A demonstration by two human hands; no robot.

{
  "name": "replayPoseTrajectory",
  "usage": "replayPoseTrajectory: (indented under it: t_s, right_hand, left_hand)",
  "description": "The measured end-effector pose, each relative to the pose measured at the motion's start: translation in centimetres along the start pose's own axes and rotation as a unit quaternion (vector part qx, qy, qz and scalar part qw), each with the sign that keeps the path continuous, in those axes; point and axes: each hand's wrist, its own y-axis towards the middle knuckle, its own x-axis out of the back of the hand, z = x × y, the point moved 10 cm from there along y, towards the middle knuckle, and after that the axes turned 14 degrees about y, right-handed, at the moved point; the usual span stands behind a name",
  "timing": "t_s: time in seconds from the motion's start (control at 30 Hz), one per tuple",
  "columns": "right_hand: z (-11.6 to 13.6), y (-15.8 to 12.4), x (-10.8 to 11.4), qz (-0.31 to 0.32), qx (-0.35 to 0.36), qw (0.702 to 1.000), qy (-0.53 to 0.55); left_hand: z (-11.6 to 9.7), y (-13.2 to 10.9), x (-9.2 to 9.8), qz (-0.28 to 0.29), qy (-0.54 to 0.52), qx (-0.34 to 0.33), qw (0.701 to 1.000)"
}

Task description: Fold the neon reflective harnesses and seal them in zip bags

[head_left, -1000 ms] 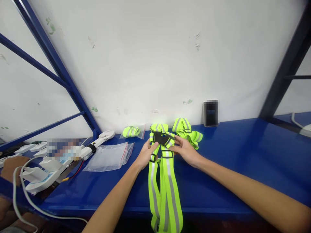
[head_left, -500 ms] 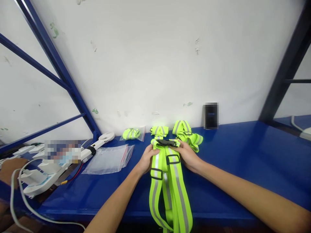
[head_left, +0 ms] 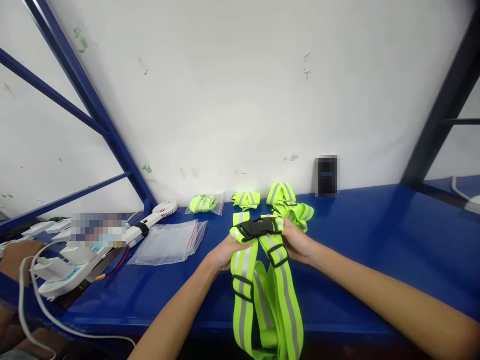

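Note:
Both hands hold a neon yellow-green reflective strap harness (head_left: 288, 295) with grey stripes, up over the front part of the table. My left hand (head_left: 226, 251) is closed on its left side, below a black side-release buckle (head_left: 260, 227). On the other side my right hand (head_left: 298, 241) grips the webbing by the buckle's right end, its fingertips partly hidden behind the straps. The buckle is fastened and faces me. Two black slider adjusters sit on the straps, and long loops hang down past the table's front edge.
Behind lie a folded reflective strap (head_left: 246, 200), a looser strap bundle (head_left: 290, 206) and a bagged one (head_left: 203, 203). Clear zip bags (head_left: 163, 244), a small white fan (head_left: 165, 209) and a white power strip (head_left: 62, 277) with cables are left. A blurred dark object (head_left: 327, 176) leans on the wall.
The buckle has tilted toward me and shows more of its face. The hanging straps have spread apart and swung slightly right, and both hands have come a little nearer.

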Motion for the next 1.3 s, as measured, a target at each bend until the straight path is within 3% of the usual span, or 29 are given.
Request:
replayPoseTrajectory:
  t_s: [0.13, 0.2, 0.27, 0.4, 0.5, 0.63, 0.73, 0.83, 0.93, 1.1, 1.2, 1.3]
  right_hand:
    - [-0.1, 0.0, 0.3, 0.001, 0.008, 1.000, -0.023]
    - [-0.6, -0.2, 0.2, 0.024, -0.017, 0.999, -0.027]
    - [-1.4, -0.7, -0.1, 0.055, -0.070, 0.996, -0.031]
    - [-2.9, -2.9, -2.1, 0.149, -0.184, 0.970, -0.057]
    - [-2.7, -4.0, -3.4, 0.183, -0.203, 0.960, -0.056]
    - [-1.1, -3.2, -2.4, 0.110, -0.139, 0.983, -0.048]
    - [0.0, -2.1, -0.8, 0.040, -0.076, 0.996, -0.039]
    - [0.6, -1.0, 0.1, 0.011, -0.021, 0.999, -0.028]
    - [1.7, -0.1, 0.4, 0.010, 0.067, 0.997, -0.044]
    - [3.2, 0.9, 1.9, -0.026, 0.178, 0.967, -0.179]
    - [3.5, 1.1, 3.1, -0.060, 0.206, 0.944, -0.252]
    - [4.1, 0.6, 3.6, -0.093, 0.241, 0.911, -0.323]
  left_hand:
    - [0.9, -1.6, -3.4, 0.168, 0.035, 0.057, 0.984]
    - [0.4, -2.8, -4.8, 0.202, 0.094, 0.051, 0.974]
    - [-1.4, -4.1, -5.6, 0.165, 0.197, -0.006, 0.967]
    - [-4.4, -8.4, -9.7, 0.156, 0.303, -0.061, 0.938]
    - [-6.0, -10.1, -10.6, 0.089, 0.353, -0.090, 0.927]
    - [-7.6, -10.2, -7.9, -0.062, 0.368, -0.131, 0.918]
    - [-9.0, -9.3, -5.6, -0.130, 0.324, -0.183, 0.919]
    - [-9.4, -6.9, -4.3, -0.114, 0.272, -0.188, 0.937]
    - [-9.2, -3.7, -1.9, -0.125, 0.263, -0.198, 0.936]
    - [-5.8, 1.4, 2.4, -0.130, 0.170, -0.204, 0.955]
    - [-4.6, 2.7, 3.9, -0.159, 0.163, -0.215, 0.950]
    - [-4.5, 2.9, 4.0, -0.180, 0.178, -0.229, 0.940]
